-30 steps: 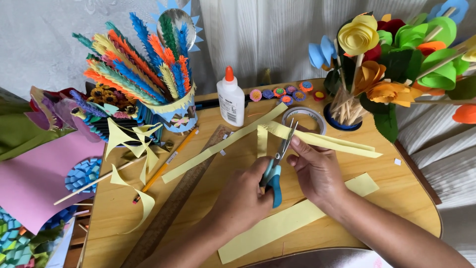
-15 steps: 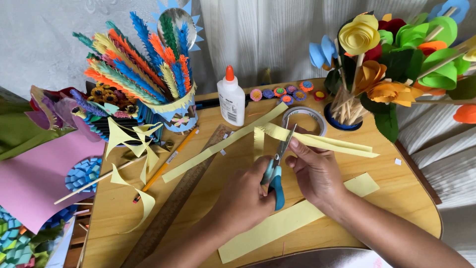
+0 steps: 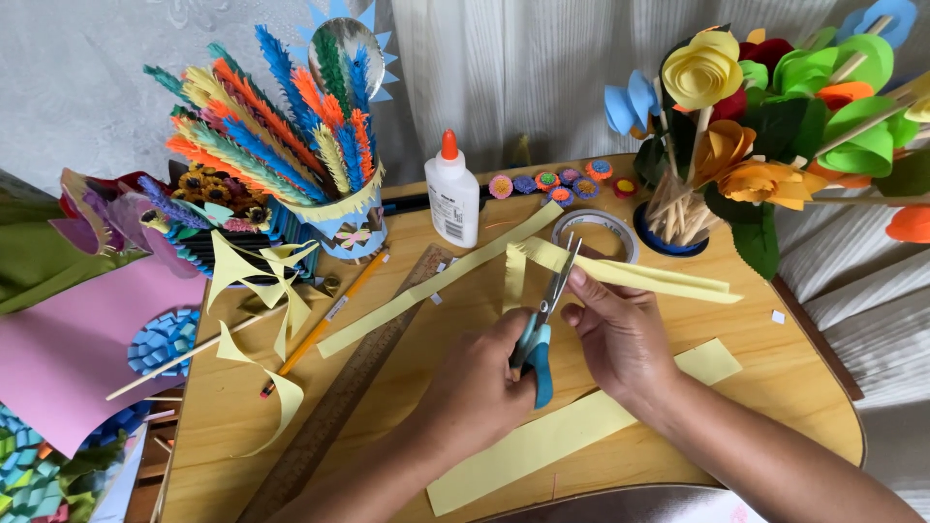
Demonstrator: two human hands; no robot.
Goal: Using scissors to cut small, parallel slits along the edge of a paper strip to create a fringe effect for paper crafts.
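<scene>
Centre of frame: the left hand (image 3: 484, 383), fingers closed around the blue handles of the scissors (image 3: 542, 324), holds their blades against a folded yellow paper strip (image 3: 630, 274) pinched by the right hand (image 3: 620, 339), above a wooden table (image 3: 775, 387).

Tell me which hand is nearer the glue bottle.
Left. The left hand, gripping the scissors, sits below and just right of the glue bottle. The right hand, pinching the yellow strip, is farther off to the right.
</scene>
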